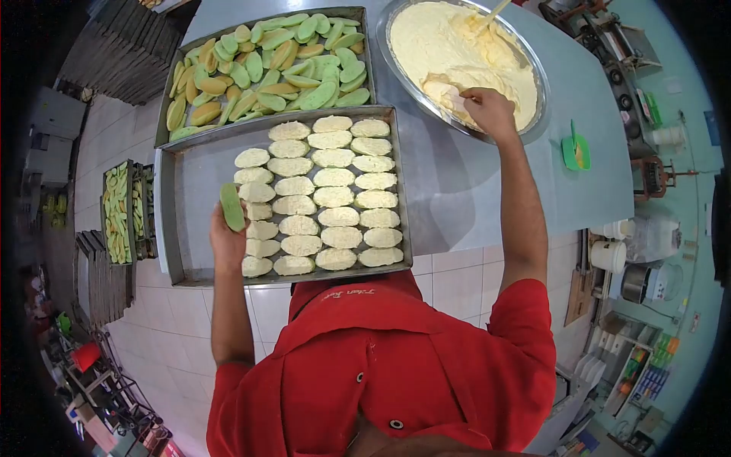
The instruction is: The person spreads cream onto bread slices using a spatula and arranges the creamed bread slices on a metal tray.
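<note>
My left hand [228, 242] grips a green oval cake slice [232, 207] over the near tray [199, 190]. Rows of oval slices coated in pale cream [293, 206] fill the middle and right of that tray. At the metal bowl [542, 91], my right hand [489, 110] is closed on a pale, flat spreader [454, 97], its far end in the thick, pale yellow cream [434, 42]. Cream hides part of the spreader. Beyond the near tray, a second tray [368, 61] holds a loose pile of uncoated slices [266, 68], some green side up, some brown.
A green cup [576, 152] with a handled tool stands on the table [449, 198], right of the bowl. Another handle [499, 9] sticks out of the cream. More trays of slices [118, 213] stand at the left. Stacked trays [126, 46] are at the upper left.
</note>
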### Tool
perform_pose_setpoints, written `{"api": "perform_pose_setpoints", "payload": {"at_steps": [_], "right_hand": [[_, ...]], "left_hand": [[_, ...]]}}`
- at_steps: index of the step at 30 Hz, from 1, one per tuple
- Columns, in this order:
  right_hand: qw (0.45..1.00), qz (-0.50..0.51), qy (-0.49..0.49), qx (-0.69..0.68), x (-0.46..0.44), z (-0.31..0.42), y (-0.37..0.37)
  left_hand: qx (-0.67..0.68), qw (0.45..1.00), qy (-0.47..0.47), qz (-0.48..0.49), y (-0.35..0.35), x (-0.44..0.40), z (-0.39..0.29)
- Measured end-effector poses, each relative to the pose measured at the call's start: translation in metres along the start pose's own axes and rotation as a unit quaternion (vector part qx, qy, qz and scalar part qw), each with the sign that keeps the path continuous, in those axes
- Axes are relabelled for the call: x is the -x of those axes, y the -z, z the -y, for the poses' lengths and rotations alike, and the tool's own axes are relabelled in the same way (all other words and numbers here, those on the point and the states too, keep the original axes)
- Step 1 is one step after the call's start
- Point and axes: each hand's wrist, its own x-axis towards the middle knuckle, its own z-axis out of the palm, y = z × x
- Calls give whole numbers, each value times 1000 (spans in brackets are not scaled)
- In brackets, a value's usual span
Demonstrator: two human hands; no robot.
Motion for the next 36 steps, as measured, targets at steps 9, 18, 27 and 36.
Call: {"api": "perform_pose_setpoints", "payload": {"at_steps": [9, 18, 27, 36], "right_hand": [[931, -6, 9, -366, 67, 51, 2], [847, -2, 115, -519, 202, 208, -66], [891, -79, 170, -413, 228, 203, -73], [906, -98, 232, -341, 207, 222, -41]], "left_hand": [[101, 988, 69, 94, -61, 35, 18], [199, 936, 142, 255, -110, 40, 16], [245, 927, 158, 235, -92, 45, 0], [181, 931, 180, 261, -78, 46, 0]]}}
